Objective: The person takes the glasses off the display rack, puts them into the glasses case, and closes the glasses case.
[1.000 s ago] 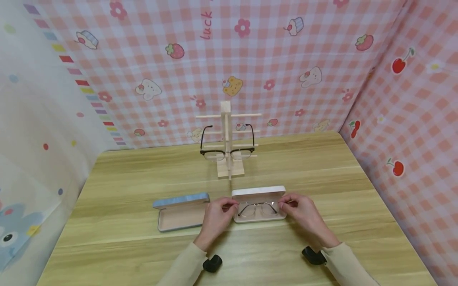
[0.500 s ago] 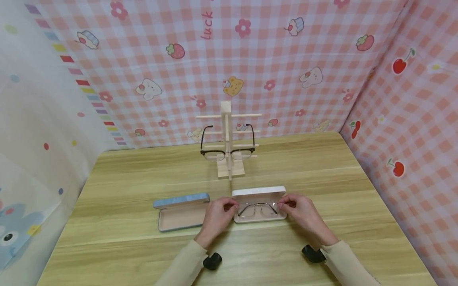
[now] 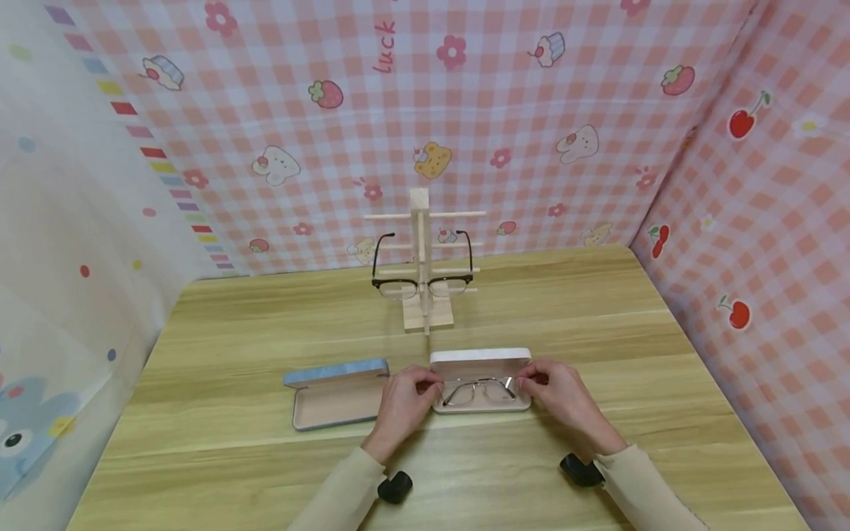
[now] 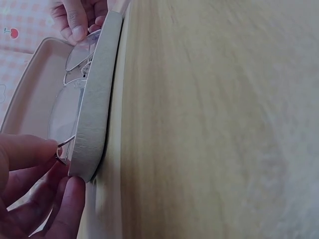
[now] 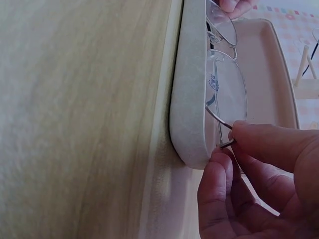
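Thin metal-rimmed eyeglasses sit over the open white glasses case in the head view, their temples folded behind the lenses. My left hand pinches the left corner of the frame between thumb and finger; in the left wrist view other fingertips touch the case's end. At the opposite corner, my right hand pinches the frame by its hinge, with fingers against the case wall. Most of the lenses show inside the case, its front wall hiding their near edge.
An open blue glasses case lies left of the white one, partly behind my left hand. Further back, a wooden display stand carries black half-rim eyeglasses. Patterned cloth walls border the wooden table.
The eyeglasses have tilted and shifted slightly toward me inside the white case, whose lid edge sits a little lower. Both hands keep their grip and nearly the same place.
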Available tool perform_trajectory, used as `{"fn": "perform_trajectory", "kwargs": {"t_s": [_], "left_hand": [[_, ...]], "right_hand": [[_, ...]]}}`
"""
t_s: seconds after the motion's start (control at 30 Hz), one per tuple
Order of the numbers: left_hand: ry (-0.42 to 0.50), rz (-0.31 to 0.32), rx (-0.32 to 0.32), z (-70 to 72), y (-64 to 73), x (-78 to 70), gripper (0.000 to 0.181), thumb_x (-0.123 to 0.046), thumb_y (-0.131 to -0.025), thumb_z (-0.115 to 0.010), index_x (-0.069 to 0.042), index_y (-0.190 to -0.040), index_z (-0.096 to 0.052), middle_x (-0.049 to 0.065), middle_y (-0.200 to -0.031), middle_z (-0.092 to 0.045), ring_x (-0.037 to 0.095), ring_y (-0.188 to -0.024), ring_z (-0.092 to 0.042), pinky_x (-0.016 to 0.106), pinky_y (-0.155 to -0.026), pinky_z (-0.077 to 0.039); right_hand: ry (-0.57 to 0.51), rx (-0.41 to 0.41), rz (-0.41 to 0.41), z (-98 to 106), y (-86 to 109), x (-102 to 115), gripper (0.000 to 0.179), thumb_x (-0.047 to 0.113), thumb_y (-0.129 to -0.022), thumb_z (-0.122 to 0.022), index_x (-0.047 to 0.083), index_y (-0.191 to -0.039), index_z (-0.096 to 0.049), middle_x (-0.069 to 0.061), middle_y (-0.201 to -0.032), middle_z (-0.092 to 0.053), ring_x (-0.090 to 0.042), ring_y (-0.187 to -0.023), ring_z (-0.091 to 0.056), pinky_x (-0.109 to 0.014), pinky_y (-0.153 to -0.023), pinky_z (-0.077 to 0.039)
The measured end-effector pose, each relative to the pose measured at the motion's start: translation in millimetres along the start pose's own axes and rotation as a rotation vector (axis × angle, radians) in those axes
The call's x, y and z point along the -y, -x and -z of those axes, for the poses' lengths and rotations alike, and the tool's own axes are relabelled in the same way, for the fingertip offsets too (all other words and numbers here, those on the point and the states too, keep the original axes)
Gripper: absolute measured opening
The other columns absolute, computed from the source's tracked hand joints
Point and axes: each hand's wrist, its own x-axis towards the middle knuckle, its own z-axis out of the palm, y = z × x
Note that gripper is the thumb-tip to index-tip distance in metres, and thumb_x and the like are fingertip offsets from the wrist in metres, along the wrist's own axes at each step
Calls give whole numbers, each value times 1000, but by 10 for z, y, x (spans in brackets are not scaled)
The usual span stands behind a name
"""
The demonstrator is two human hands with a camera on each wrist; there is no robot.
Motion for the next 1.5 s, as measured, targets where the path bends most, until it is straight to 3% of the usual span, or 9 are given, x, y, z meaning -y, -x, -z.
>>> {"fn": "perform_trajectory", "kwargs": {"t_s": [0.4, 0.73, 1.0, 1.13, 1.27, 1.4, 1.5], "left_hand": [[18, 10, 6, -3, 29, 12, 7, -3, -87, -77, -8, -90, -82, 5, -97, -77, 23, -92, -72, 32, -79, -56], [6, 0, -14, 38, 81, -15, 10, -6, -88, -75, -9, -94, -82, 5, -99, -78, 24, -98, -73, 46, -91, -53], [135, 14, -85, 126, 171, -46, 14, 1, -89, -70, -4, -99, -79, 6, -100, -75, 17, -84, -71, 27, -76, -61], [203, 48, -155, 169, 209, -76, 16, 2, -90, -68, -3, -103, -77, 7, -101, -72, 18, -86, -70, 26, -75, -61], [279, 70, -189, 192, 210, -120, 19, 1, -93, -67, -1, -110, -74, 11, -107, -70, 24, -92, -71, 29, -79, -62], [343, 125, -166, 203, 196, -153, 22, -2, -98, -65, 0, -119, -71, 13, -116, -69, 27, -103, -70, 31, -87, -61], [384, 170, -151, 197, 185, -162, 24, -8, -102, -62, 0, -123, -69, 14, -120, -69, 28, -108, -68, 36, -92, -59]], "right_hand": [[7, -2, -14, 5, 2, -2, 4, 5, -94, -73, 5, -95, -77, -6, -101, -74, -16, -89, -64, -28, -76, -54], [7, 3, 13, 15, 19, -38, 10, 9, -96, -72, 5, -103, -77, -7, -108, -72, -19, -94, -66, -33, -83, -56], [-18, -53, 19, 131, 74, -44, 17, 15, -102, -68, 3, -109, -76, -11, -112, -74, -28, -105, -69, -44, -92, -57], [-21, -124, 14, 219, 79, -32, 24, 19, -105, -64, 0, -113, -75, -15, -112, -74, -31, -107, -69, -45, -93, -57], [-38, -190, 21, 267, 45, -17, 28, 21, -106, -60, -2, -116, -73, -18, -114, -74, -31, -108, -68, -35, -91, -57], [-70, -222, 38, 257, 0, 13, 30, 21, -107, -59, -4, -117, -73, -19, -111, -74, -30, -102, -69, -23, -83, -55], [-103, -215, 28, 233, -23, 45, 32, 23, -108, -58, -4, -118, -72, -20, -109, -74, -32, -99, -71, -21, -80, -55]]}}
